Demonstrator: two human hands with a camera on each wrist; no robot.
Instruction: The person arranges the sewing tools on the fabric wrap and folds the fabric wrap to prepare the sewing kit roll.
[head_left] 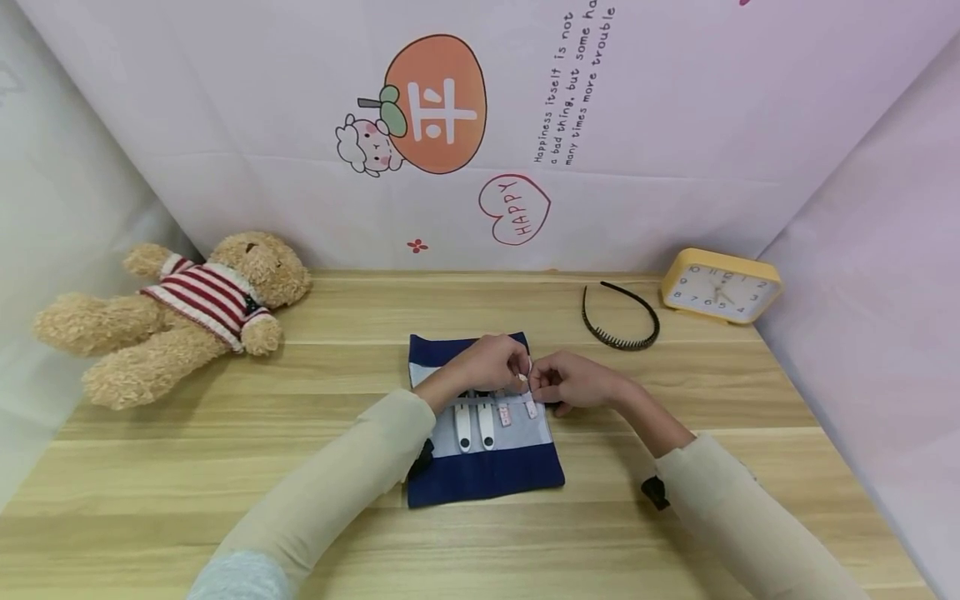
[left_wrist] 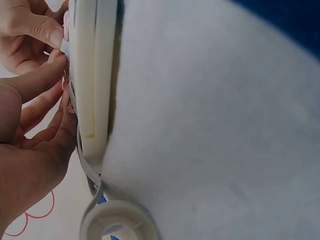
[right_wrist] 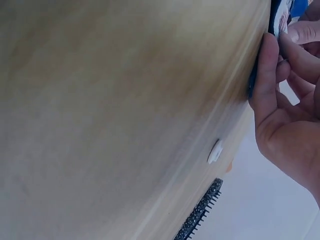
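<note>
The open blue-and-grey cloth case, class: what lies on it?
Two long white items and two small pink-and-white pieces show on the case. The left hand and right hand cover parts of it; whatever lies beneath them cannot be seen.

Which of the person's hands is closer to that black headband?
Right. In the head view, the right hand is below-left of the black headband; the left hand is farther left, over the cloth organizer.
</note>
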